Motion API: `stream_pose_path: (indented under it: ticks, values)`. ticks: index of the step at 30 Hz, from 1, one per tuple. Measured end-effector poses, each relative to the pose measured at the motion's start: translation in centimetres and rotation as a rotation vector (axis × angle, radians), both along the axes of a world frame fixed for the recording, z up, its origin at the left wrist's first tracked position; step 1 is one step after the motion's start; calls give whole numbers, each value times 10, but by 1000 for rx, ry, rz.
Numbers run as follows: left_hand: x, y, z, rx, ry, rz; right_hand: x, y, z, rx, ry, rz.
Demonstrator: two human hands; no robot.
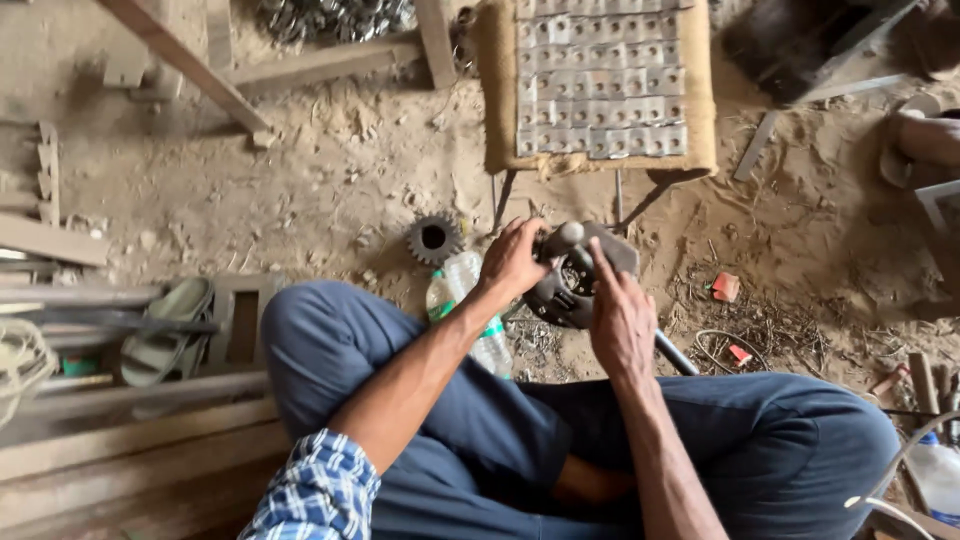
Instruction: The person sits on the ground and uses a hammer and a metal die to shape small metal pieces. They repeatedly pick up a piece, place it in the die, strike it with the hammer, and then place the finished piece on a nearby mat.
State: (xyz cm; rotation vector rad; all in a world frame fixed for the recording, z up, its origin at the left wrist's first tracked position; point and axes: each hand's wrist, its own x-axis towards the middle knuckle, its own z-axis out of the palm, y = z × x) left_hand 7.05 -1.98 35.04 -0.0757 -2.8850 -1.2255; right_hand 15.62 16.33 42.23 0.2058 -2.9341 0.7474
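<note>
Rough metal workshop, dirt floor (300, 180). Gear (434, 238) in dust, stamped plates (600, 80) laid out on burlap, wire scrap (770, 325), timber offcuts (190, 65) at edges.

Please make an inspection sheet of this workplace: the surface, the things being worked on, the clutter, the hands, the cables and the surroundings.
Surface: sandy dirt floor, littered with bits.
Job's things: dark metal machine part on the ground before the knees.
Clutter: gear, plastic bottle, green sandals, wooden planks.
Hands: left hand grips the part's top; right hand rests on its side.
Cables: thin wire loop on the ground.
Surroundings: burlap board covered with small metal plates; scrap metal.
</note>
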Motion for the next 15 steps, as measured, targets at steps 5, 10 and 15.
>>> stream_pose_path:
  ticks: [5, 10, 15]
  values:
    - [-2, -10, 6, -60, -107, -31, 0, 0, 8, -29, 175, -55]
    - [-2, -15, 10, 8, -266, -19, 6, -5, 18, -53, 271, -53]
    - [-5, -26, -18, -114, 23, -7, 7, -3, 15, -69, 473, -8]
